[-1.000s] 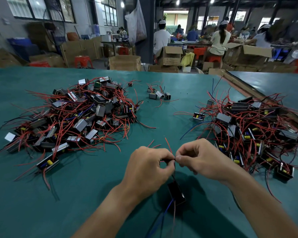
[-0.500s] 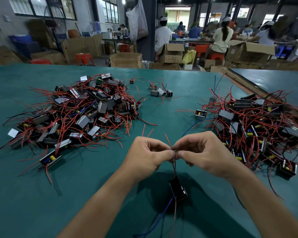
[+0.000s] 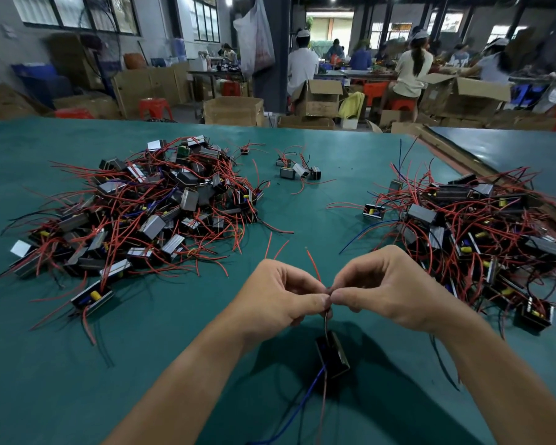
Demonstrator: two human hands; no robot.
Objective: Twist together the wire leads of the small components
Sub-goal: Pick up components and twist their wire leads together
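Observation:
A small black component (image 3: 332,356) hangs just above the green table (image 3: 45,364), below my hands. Its thin wire leads (image 3: 325,319) run up into my fingertips. My left hand (image 3: 280,297) and my right hand (image 3: 385,287) meet thumb to thumb, both pinched on the lead ends. A red lead end (image 3: 313,264) sticks up between the hands. A blue wire (image 3: 305,399) trails down from the component toward me.
A big pile of components with red leads (image 3: 148,213) lies at the left, a second pile (image 3: 469,229) at the right near my right wrist. A few loose ones (image 3: 297,170) sit farther back. People work at tables beyond, among cardboard boxes (image 3: 233,110).
Both hands have stayed pinched together on the leads and risen slightly. The component has lifted and swung a little below them. The camera view has shifted a bit.

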